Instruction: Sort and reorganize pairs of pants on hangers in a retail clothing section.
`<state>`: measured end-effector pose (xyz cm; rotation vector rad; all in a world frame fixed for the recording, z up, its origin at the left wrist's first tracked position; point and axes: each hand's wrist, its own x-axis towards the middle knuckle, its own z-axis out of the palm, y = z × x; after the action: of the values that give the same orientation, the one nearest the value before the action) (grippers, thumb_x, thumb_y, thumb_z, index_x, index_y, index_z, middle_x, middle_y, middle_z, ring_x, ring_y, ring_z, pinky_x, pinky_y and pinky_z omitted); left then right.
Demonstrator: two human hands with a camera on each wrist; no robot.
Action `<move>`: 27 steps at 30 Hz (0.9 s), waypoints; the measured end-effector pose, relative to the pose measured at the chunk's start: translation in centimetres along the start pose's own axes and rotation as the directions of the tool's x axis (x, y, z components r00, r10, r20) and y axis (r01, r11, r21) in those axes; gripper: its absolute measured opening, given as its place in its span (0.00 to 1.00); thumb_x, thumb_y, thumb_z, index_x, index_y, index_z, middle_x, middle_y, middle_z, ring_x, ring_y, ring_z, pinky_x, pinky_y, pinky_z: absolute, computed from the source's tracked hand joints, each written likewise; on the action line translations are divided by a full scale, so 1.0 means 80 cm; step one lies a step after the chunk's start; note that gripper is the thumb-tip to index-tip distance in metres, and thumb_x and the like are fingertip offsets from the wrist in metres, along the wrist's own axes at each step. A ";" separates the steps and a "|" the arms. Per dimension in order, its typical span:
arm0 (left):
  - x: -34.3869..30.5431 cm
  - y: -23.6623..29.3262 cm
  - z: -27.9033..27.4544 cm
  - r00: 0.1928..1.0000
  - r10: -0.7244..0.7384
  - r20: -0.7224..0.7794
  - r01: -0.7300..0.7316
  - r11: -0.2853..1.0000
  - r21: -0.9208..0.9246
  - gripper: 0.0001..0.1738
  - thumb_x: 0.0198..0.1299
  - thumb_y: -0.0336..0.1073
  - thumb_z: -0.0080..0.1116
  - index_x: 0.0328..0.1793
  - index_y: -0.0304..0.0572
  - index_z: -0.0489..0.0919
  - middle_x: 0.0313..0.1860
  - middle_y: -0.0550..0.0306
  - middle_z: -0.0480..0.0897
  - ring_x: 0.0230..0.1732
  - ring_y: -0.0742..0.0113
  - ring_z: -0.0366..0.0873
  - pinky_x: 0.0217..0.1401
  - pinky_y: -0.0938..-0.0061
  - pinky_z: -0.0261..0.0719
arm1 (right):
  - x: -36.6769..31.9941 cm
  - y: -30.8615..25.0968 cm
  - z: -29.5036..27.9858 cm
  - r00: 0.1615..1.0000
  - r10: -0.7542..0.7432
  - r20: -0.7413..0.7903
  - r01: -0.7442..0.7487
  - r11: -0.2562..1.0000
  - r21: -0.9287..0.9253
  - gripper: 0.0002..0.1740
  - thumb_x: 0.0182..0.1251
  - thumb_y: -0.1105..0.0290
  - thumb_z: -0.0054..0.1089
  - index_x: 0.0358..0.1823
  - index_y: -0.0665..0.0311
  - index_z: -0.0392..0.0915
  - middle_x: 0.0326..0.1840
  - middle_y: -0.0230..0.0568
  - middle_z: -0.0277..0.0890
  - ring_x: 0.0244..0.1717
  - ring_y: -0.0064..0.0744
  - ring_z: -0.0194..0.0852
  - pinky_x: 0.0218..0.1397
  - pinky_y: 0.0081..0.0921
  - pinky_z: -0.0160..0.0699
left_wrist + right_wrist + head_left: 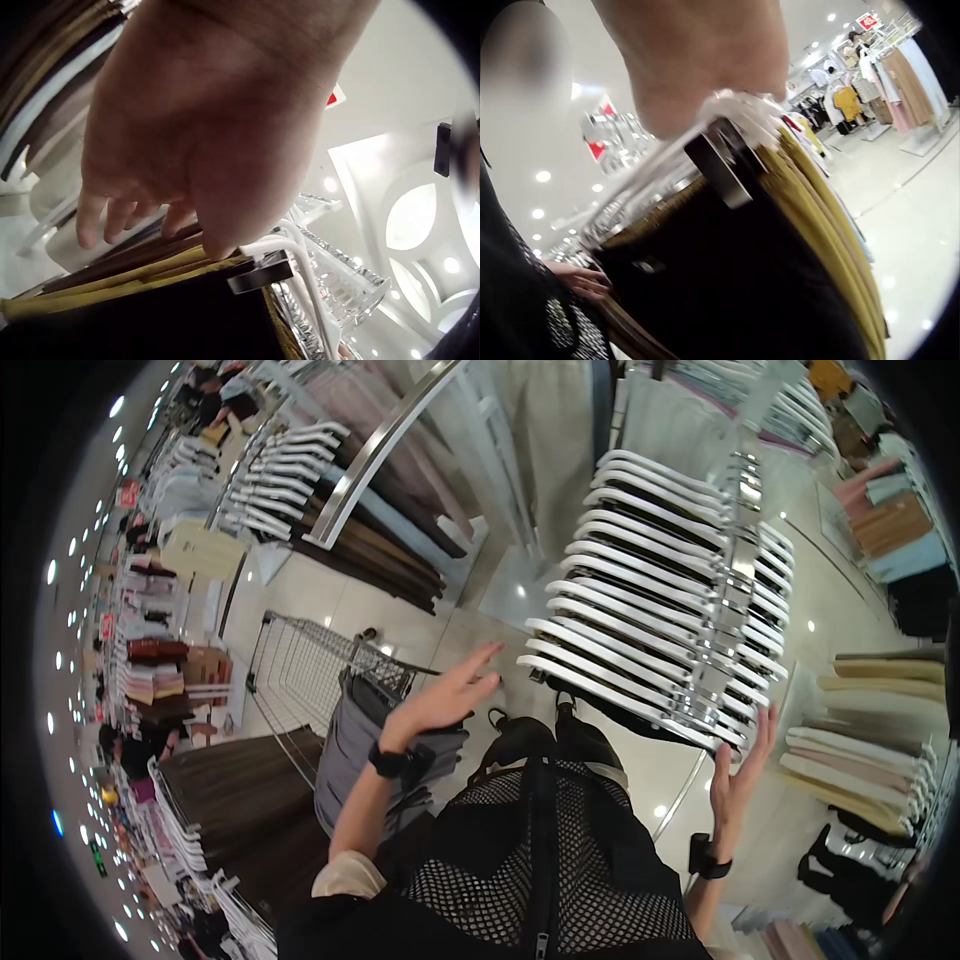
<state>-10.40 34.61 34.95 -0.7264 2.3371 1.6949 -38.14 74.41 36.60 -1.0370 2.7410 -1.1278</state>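
Observation:
A long row of white clip hangers [640,600] hangs from a metal rail in front of me. Black trousers [727,277] are the nearest garment, held up by a dark clip [718,169], with mustard trousers [810,232] right behind. My left hand [445,698] is held out at the left end of the row, fingers spread and holding nothing; the left wrist view shows that hand [202,135] close over the clip end of a hanger. My right hand [738,785], fingers extended, is at the right end of the front hangers; its fingertips are hidden in the right wrist view.
A wire shopping cart [300,660] stands to the left, with grey garments [365,750] draped over its near end. Dark brown garments [240,790] hang at the lower left. Another rack of trousers [385,550] stands ahead left, and folded light garments [850,760] hang at the right.

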 end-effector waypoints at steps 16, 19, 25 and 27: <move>-0.398 -0.268 0.089 0.286 -0.314 -0.905 0.574 0.813 -0.100 0.31 0.73 0.33 0.61 0.81 0.46 0.72 0.86 0.34 0.65 0.88 0.33 0.58 0.88 0.46 0.59 | -0.212 0.166 0.232 -0.005 0.251 0.968 -0.147 0.957 -0.249 0.31 0.80 0.55 0.63 0.75 0.69 0.77 0.59 0.56 0.90 0.59 0.46 0.90 0.64 0.38 0.84; -0.454 -0.311 0.119 0.126 -0.395 -0.910 0.629 0.741 -0.235 0.35 0.72 0.36 0.63 0.84 0.43 0.69 0.87 0.32 0.62 0.90 0.32 0.54 0.91 0.43 0.53 | -0.176 0.065 0.294 0.215 0.306 0.927 -0.077 0.952 -0.296 0.30 0.81 0.55 0.59 0.74 0.68 0.77 0.56 0.60 0.90 0.61 0.48 0.90 0.64 0.40 0.84; -0.490 -0.384 0.159 0.115 -0.314 -0.942 0.591 0.784 -0.189 0.47 0.67 0.45 0.69 0.89 0.41 0.63 0.90 0.33 0.58 0.91 0.37 0.52 0.92 0.43 0.45 | -0.102 -0.227 0.403 0.293 -0.238 0.926 0.431 0.897 0.094 0.24 0.82 0.60 0.60 0.71 0.66 0.78 0.49 0.60 0.90 0.54 0.59 0.91 0.58 0.45 0.87; -0.495 -0.375 0.158 0.161 -0.317 -0.935 0.576 0.799 -0.172 0.52 0.62 0.47 0.74 0.90 0.42 0.62 0.91 0.37 0.57 0.92 0.42 0.52 0.93 0.43 0.43 | -0.099 -0.325 0.432 0.287 -0.233 0.929 0.480 0.875 0.071 0.27 0.83 0.56 0.61 0.73 0.67 0.75 0.50 0.60 0.89 0.54 0.55 0.90 0.60 0.42 0.85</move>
<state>36.34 50.63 21.22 -2.6369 2.2621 0.6301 -8.76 43.68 25.42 -1.6882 1.6943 -0.0137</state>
